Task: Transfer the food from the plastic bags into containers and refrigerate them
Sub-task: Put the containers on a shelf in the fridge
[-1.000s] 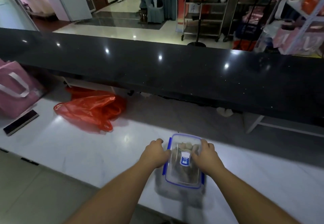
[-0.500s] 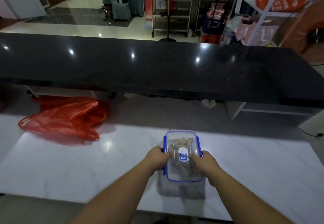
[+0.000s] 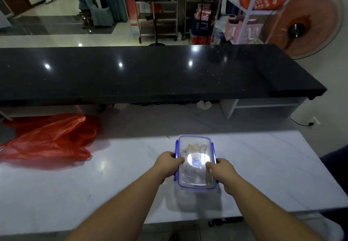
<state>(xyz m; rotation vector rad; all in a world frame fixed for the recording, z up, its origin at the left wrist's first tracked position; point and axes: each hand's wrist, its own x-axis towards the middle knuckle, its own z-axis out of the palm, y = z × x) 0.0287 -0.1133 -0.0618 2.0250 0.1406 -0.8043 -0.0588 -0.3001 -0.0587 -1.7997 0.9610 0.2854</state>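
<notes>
A clear plastic container [image 3: 195, 150] with a blue-rimmed lid and blue side clips is held above the white marble counter [image 3: 263, 165], pale food visible through the lid. My left hand [image 3: 166, 164] grips its left side, thumb on the lid. My right hand [image 3: 222, 172] grips its right side the same way. A crumpled red plastic bag [image 3: 49, 139] lies on the counter at the left, apart from the container.
A long raised black countertop [image 3: 150, 73] runs across behind the white counter. Beyond it stand metal racks [image 3: 158, 10], shelving with bags [image 3: 244, 14] and an orange fan [image 3: 305, 24] at the right. The white counter's right end is near a wall socket [image 3: 314, 122].
The view has swung right, so the pink bag and phone at the left have left the frame. Both hands have slid toward the container's near half and it sits lifted off the counter.
</notes>
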